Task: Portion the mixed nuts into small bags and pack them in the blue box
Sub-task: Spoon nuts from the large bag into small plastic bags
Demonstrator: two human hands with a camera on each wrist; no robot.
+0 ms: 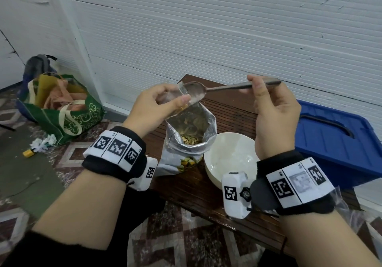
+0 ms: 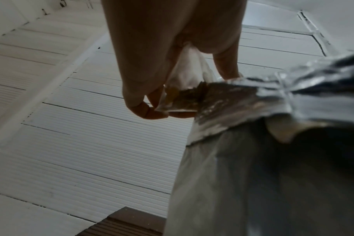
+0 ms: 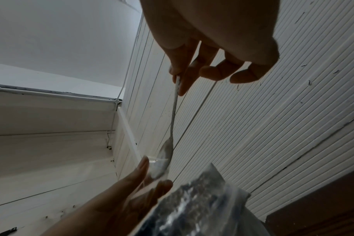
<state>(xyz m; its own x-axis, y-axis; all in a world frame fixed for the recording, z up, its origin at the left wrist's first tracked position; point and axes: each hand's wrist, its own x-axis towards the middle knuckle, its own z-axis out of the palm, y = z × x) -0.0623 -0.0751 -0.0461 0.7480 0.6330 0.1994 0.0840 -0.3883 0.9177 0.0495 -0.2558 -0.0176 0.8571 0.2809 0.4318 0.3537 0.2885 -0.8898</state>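
My left hand (image 1: 157,105) pinches a small clear bag (image 1: 182,95) between thumb and fingers, above the open foil bag of mixed nuts (image 1: 190,134). A few nuts show at the small bag's bottom (image 2: 184,94). My right hand (image 1: 272,107) grips a metal spoon (image 1: 217,88) by its handle; the empty spoon bowl (image 3: 162,161) sits at the small bag's mouth. The foil bag (image 2: 253,111) stands upright on the dark wooden table (image 1: 233,109). The blue box (image 1: 339,142) lies to the right with its lid on.
A white bowl (image 1: 229,159) stands right of the foil bag, near my right wrist. Loose clear plastic (image 1: 347,209) lies at the table's right end. A green shopping bag (image 1: 62,109) and backpack (image 1: 37,66) sit on the floor at the left. A white ribbed wall (image 1: 227,29) rises behind.
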